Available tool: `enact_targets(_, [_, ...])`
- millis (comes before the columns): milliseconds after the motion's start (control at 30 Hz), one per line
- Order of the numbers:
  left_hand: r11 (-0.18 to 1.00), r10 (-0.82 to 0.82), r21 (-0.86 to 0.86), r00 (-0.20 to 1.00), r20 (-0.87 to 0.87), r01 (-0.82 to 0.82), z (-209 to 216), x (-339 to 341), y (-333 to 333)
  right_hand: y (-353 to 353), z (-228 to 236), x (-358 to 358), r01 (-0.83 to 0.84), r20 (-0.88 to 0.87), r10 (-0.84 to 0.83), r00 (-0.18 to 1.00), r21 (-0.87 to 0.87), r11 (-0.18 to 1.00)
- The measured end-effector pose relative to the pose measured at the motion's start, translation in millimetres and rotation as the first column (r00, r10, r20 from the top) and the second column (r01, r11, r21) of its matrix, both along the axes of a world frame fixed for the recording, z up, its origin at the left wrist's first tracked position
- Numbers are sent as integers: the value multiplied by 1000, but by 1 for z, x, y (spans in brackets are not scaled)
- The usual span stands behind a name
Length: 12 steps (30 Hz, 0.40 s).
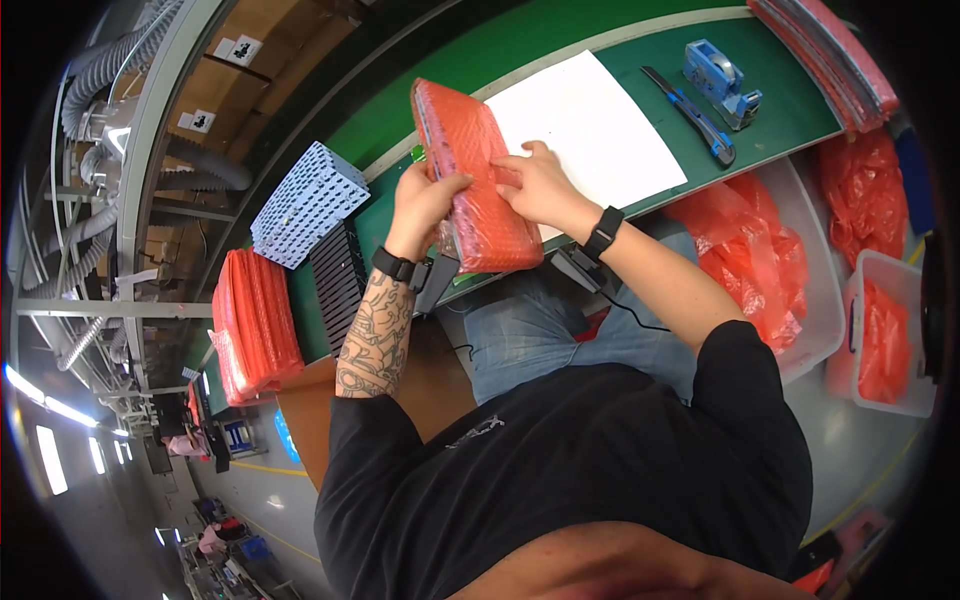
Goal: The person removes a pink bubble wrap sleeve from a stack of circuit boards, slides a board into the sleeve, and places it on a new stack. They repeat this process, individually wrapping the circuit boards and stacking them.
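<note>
A flat, rectangular package in red bubble wrap (478, 180) is held upright and tilted over the near edge of the green workbench. My left hand (424, 205) grips its left side, thumb across the front face. On the opposite side, my right hand (545, 188) has fingertips and thumb against the right edge of the wrap. What is inside the wrap is hidden. Behind and right of the package lies a large white sheet (600, 125), partly covered by it and by my right hand. Both wrists wear black bands.
Left on the bench are a light-blue perforated block (310, 205), a black slotted rack (338, 275) and stacked red bubble-wrap packages (255, 325). To the right lie a utility knife (690, 115), a blue tape dispenser (722, 82) and another stack (830, 60). Clear bins (820, 320) hold red wrap below.
</note>
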State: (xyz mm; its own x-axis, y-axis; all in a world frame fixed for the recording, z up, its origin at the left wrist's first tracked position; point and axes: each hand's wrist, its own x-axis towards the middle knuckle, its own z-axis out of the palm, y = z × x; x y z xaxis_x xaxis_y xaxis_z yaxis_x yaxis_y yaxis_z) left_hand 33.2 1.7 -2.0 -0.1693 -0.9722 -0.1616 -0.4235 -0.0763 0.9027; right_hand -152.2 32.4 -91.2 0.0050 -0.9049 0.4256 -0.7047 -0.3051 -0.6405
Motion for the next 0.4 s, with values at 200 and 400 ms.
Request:
enact_targets(200, [967, 98, -257, 926, 365, -1, 11, -36, 12, -17, 55, -33, -224, 313, 154, 937, 202, 953])
enact_targets(400, [968, -9, -214, 873, 488, 130, 38, -84, 44, -16, 147, -43, -226, 16, 250, 968, 489, 842])
